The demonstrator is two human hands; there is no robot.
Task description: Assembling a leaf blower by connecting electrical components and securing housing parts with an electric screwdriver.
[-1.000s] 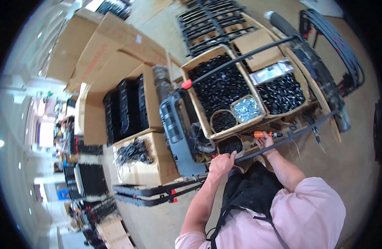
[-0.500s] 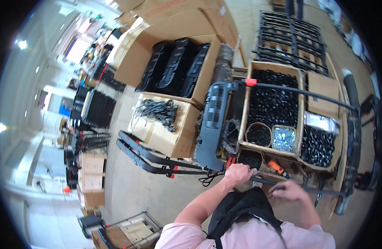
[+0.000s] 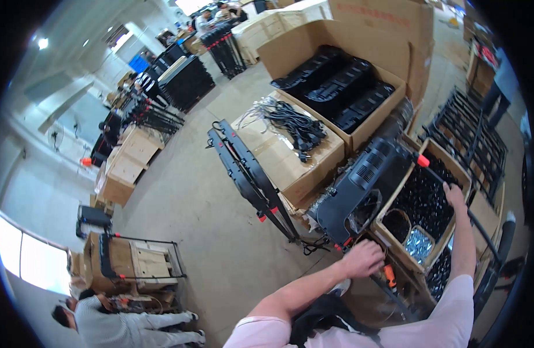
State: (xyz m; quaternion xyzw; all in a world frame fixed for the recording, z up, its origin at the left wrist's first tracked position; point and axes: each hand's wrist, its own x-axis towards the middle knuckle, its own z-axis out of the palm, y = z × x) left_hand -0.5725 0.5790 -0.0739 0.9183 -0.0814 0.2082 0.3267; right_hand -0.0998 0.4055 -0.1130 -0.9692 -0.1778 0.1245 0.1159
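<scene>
A dark grey machine housing with vent slots point(image 3: 360, 182) lies in front of me, joined to a frame of long dark tubes with red end pieces. My right hand point(image 3: 454, 196) is wrapped round the far tube point(image 3: 434, 174) of this frame, above an open carton of black parts point(image 3: 426, 194). Just past the housing's near end, my left hand point(image 3: 363, 259) is closed above the near tube point(image 3: 394, 297); what its fingers hold, if anything, is hidden. An orange-handled tool point(image 3: 390, 276) lies close to that hand.
Folded black tube legs point(image 3: 249, 180) lean by a carton topped with black cables point(image 3: 295, 124). Behind is a big carton of black moulded covers point(image 3: 336, 87). Silver hardware point(image 3: 419, 243) fills a small box at right. A co-worker point(image 3: 122, 319) is at lower left.
The view has swung, so the scene appears rotated. My right hand has gone from beside the near tube to a grip on the far tube. My left hand stays near the housing's end.
</scene>
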